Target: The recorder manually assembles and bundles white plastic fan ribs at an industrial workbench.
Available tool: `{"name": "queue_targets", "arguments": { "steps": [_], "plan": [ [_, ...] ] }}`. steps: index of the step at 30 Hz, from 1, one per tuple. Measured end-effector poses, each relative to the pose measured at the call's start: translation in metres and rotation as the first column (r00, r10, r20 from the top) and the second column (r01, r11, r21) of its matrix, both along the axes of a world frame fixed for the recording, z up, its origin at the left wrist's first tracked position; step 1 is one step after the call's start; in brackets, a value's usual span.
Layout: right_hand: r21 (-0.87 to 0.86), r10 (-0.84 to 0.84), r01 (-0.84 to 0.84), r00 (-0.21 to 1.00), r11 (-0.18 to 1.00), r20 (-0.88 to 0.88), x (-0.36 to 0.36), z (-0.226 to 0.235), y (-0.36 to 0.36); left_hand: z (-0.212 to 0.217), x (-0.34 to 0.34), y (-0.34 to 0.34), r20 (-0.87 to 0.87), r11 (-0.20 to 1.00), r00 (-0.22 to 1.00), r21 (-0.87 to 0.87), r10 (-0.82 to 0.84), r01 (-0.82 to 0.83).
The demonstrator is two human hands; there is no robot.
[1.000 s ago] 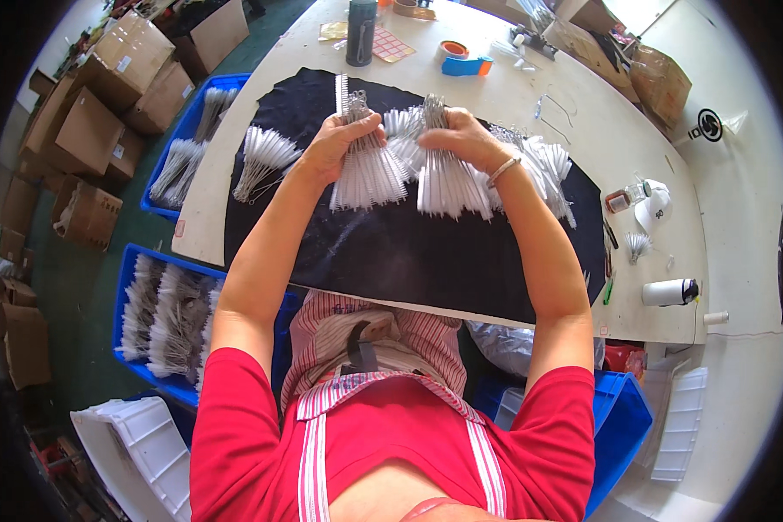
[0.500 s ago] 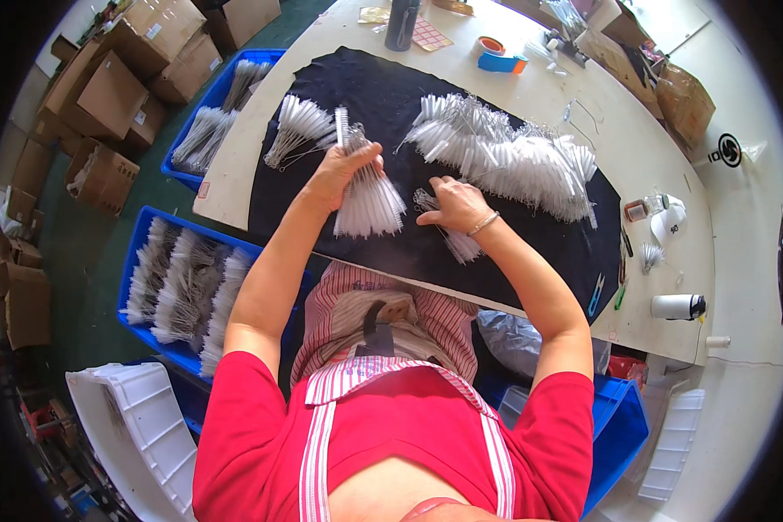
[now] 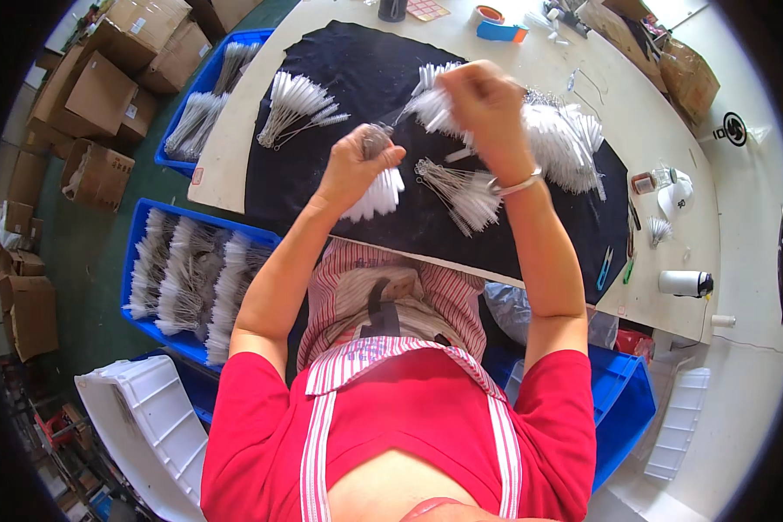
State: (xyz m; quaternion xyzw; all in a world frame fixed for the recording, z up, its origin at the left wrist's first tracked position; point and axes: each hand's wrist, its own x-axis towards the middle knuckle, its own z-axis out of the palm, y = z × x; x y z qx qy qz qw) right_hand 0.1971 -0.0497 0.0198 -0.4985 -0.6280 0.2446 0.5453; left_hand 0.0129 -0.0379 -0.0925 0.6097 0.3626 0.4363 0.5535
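Observation:
My left hand (image 3: 350,170) is closed around a bundle of thin white-bristled wire brushes (image 3: 377,197), with their metal loop ends up by my thumb and the bristles pointing toward me. Raised over the large brush pile (image 3: 564,143) is my right hand (image 3: 489,113). Its fingers are curled but smeared by motion, so what they may hold is hidden. Below that hand, a small group of brushes (image 3: 471,202) lies loose on the black cloth (image 3: 348,61). To the left of my left hand rests another fanned group of brushes (image 3: 294,103).
Blue crates full of brushes (image 3: 183,278) stand left of the table. On the table's right side are blue-handled snips (image 3: 605,268), a white bottle (image 3: 683,283), a glass jar (image 3: 652,180) and a cap (image 3: 677,196). A tape dispenser (image 3: 500,30) sits at the back. Cardboard boxes (image 3: 100,96) fill the far left.
My right hand has left the small brush group and risen up and to the right over the large pile. My left hand has turned its bundle, so the loop ends now face up.

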Motion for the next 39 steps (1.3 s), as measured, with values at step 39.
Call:
{"name": "queue_targets", "arguments": {
  "steps": [39],
  "plan": [
    [-0.547, -0.447, 0.575, 0.818, 0.608, 0.363, 0.326, -0.03, -0.003, -0.01, -0.058, -0.002, 0.494, 0.979, 0.865, -0.205, 0.091, 0.014]
  ]
}}
